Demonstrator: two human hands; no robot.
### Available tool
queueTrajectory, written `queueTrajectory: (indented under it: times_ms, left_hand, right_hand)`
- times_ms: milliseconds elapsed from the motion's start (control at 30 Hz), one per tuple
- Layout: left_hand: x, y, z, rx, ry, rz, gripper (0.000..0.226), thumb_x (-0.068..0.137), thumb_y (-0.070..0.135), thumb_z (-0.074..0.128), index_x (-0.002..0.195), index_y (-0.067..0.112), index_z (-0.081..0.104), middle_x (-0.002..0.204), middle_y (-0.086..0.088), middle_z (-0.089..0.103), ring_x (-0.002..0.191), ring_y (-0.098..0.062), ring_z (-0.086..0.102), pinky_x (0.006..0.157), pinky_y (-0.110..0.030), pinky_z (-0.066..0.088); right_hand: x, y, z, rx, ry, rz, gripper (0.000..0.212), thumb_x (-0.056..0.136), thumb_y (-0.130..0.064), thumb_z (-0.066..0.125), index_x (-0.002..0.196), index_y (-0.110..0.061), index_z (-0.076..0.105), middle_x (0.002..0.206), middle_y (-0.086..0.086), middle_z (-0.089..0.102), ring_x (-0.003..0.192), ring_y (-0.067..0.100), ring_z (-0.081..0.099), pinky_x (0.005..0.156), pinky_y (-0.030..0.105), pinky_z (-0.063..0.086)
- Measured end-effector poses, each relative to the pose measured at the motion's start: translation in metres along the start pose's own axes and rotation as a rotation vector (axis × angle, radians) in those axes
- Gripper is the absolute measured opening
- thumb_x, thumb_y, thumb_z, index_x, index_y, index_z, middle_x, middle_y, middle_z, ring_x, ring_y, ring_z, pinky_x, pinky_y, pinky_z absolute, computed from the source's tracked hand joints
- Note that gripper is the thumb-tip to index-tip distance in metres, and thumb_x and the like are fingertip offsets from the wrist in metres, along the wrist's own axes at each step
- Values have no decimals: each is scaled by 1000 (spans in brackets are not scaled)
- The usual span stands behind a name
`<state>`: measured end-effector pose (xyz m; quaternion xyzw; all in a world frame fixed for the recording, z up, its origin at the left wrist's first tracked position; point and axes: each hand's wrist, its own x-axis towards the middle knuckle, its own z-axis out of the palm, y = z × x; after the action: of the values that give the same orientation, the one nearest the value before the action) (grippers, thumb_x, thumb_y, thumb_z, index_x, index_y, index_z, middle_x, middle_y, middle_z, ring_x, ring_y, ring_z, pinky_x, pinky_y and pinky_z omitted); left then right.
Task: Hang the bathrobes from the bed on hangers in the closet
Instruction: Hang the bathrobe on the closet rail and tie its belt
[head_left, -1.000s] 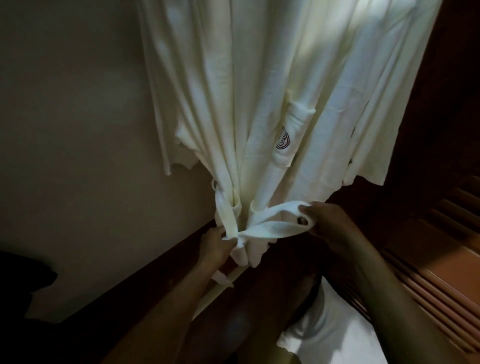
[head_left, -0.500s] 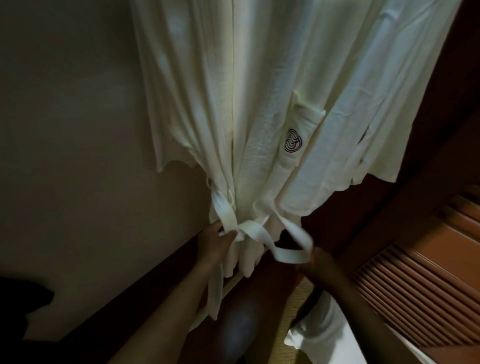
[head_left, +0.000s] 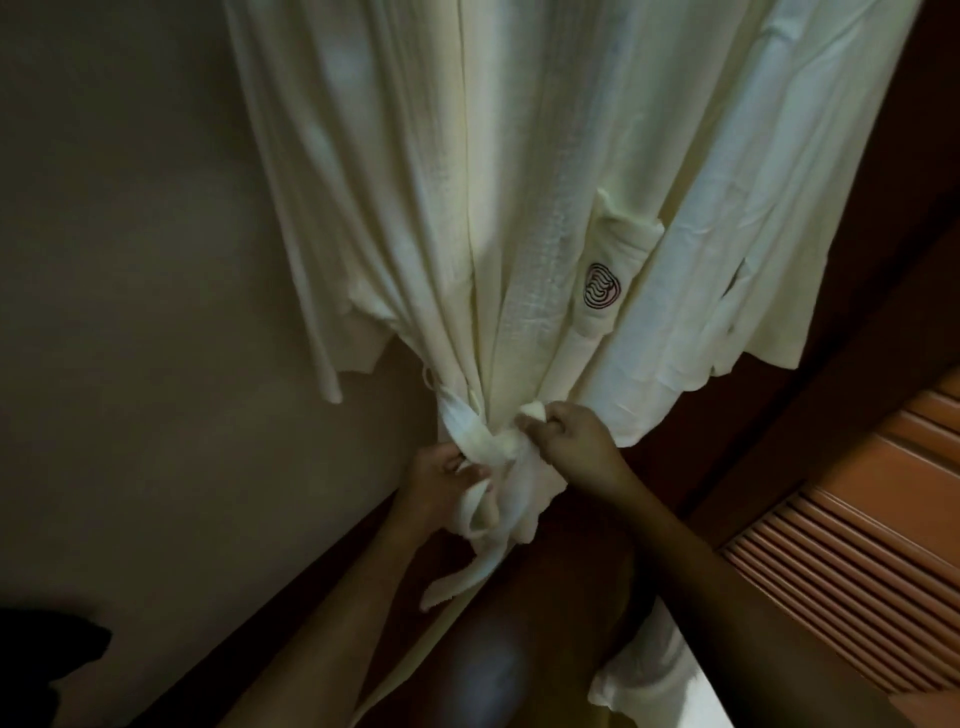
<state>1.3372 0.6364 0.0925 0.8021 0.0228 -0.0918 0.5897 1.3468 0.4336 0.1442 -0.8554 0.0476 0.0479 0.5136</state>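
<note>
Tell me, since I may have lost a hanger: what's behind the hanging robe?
A plain wall shows left of the robe and dark wood right of it. Whatever lies directly behind the cloth is covered. The left hand and right hand grip its belt in front.

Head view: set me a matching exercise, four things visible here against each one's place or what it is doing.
Column one:
1 left hand
2 right hand
3 logo
4 slatted door

Column two:
A on the pocket of the bathrobe
B orange-brown, at the right edge of view
C pinches a bunched bit of the belt on its right side
D grips the belt on its left side

Pairs: 1-D, 2-C, 3-A, 4-B.
</note>
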Motion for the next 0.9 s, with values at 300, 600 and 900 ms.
queueTrajectory:
  times_ms: [300, 600, 900]
  left_hand:
    - [33, -26, 7, 159, 93, -130, 9, 88, 19, 79, 87, 12, 74, 68, 13, 68, 60, 3, 60, 53, -14, 43]
    - [39, -31, 25, 218, -191, -77, 14, 90, 23, 71, 103, 29, 74, 106, 0, 76, 103, -21, 72, 92, -44, 58]
    - [28, 13, -16, 189, 30, -5, 22, 98, 1, 61, 118, 7, 68, 100, -4, 74, 85, 0, 69, 71, -8, 48]
  right_hand:
    - [24, -85, -64, 393, 334, -156, 25, 88, -44, 70, 90, -19, 74, 78, -3, 73, 79, 16, 71, 84, 45, 59]
    - [-5, 30, 18, -351, -141, 21, 32, 92, -38, 69, 112, -14, 71, 104, 1, 72, 94, 19, 67, 74, 24, 50]
    - [-3, 41, 13, -331, 69, 12, 22, 95, -21, 65, 116, -14, 67, 107, 1, 70, 96, 17, 67, 74, 21, 41]
